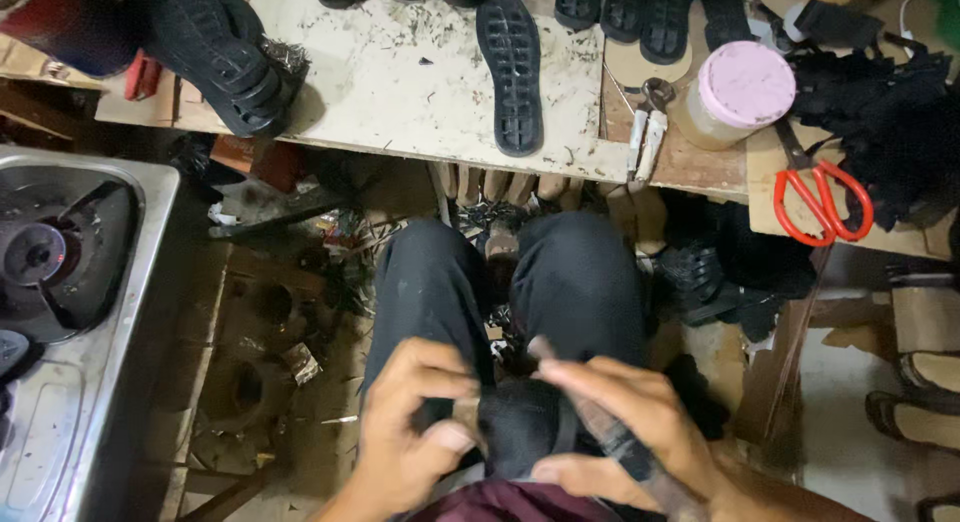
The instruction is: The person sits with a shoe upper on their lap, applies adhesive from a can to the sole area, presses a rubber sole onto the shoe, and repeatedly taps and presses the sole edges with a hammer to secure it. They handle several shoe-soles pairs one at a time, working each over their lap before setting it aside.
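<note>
From my seat, both hands sit at 6 o'clock over the lap; left hand (405, 427) and right hand (625, 422) pinch a dark shoe piece (520, 427); black sole (510, 67) at 12 on the workbench (400, 92); red scissors (822, 197), pink-lidded jar (735, 92) at 2; stove (60, 272) at 9.

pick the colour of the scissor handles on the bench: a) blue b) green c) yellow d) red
d, the scissors lying at the right end of the workbench have bright red loop handles, next to the pink-lidded jar.
</note>
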